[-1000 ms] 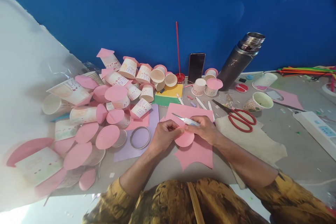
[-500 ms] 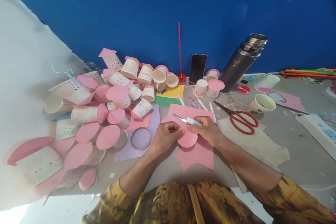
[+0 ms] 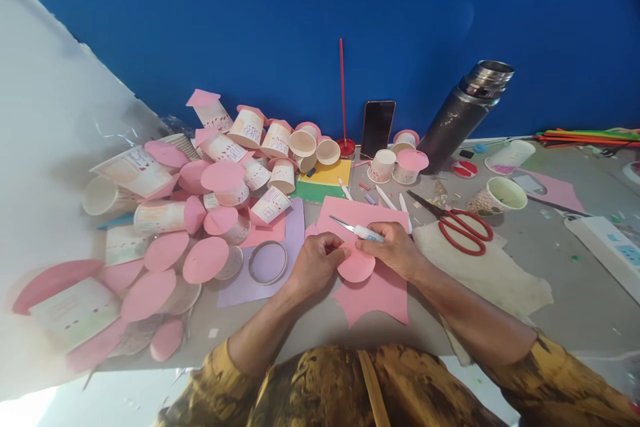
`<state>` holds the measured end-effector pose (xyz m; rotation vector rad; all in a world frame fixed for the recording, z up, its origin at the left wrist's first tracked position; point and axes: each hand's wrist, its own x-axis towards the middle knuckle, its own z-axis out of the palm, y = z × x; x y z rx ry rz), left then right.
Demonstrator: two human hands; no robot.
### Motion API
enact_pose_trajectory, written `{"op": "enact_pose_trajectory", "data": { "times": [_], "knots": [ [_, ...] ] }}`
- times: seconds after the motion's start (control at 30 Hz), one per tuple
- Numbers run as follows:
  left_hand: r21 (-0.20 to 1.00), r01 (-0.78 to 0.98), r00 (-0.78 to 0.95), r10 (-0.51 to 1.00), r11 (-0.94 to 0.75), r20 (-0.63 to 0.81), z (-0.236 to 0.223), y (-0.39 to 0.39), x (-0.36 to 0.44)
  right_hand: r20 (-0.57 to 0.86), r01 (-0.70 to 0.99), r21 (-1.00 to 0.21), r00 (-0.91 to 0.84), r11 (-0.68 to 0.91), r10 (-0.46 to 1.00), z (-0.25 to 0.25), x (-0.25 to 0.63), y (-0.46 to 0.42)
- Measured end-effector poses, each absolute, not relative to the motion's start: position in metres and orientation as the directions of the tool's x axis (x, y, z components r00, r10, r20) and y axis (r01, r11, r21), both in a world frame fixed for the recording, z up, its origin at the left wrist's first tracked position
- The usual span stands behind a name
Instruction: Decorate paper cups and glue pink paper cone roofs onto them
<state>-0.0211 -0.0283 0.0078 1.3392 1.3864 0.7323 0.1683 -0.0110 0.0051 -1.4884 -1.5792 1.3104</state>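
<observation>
Between my two hands is a pink paper circle (image 3: 357, 267), held above a larger pink sheet (image 3: 385, 300) with curved pieces cut out of its lower edge. My left hand (image 3: 316, 263) is closed, pinching the circle's upper left edge between thumb and fingers. On the circle's upper right, my right hand (image 3: 395, 248) presses with its thumb. That same hand also grips a white-handled tool (image 3: 368, 233) with a slim pointed metal blade aimed to the left. Fingers cover part of its handle, so I cannot tell whether it is a knife or small scissors.
Many paper cups with pink paper tops (image 3: 205, 259) crowd the left side. A tape roll (image 3: 269, 263) lies on purple paper (image 3: 235, 290). Red-handled scissors (image 3: 465, 232) rest at the right on pale cloth-like material (image 3: 480, 273). Behind stand a phone (image 3: 378, 128) and a dark flask (image 3: 457, 120).
Both hands keep their hold on the circle and the white-handled tool. The whole view has shifted slightly; the objects on the table stay in place.
</observation>
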Motion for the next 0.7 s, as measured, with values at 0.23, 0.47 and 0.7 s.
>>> {"op": "enact_pose_trajectory", "data": {
  "times": [0.23,0.47,0.7],
  "knots": [
    [0.904,0.384,0.158,0.951,0.189,-0.266,0.0088,-0.0290,-0.0215,-0.208,0.416,-0.903,-0.209,-0.106,0.955,0.0052,0.1691,-0.0109],
    [0.899,0.402,0.153,0.955,0.176,-0.255,0.0121,-0.0292,-0.0201,-0.248,0.397,-0.905,-0.208,-0.150,0.946,0.0065,0.1675,-0.0116],
    [0.921,0.348,0.150,0.960,0.173,-0.237,0.0122,-0.0296,-0.0194,-0.258,0.263,-0.946,-0.255,-0.190,0.932,0.0067,0.1697,-0.0106]
  ]
}}
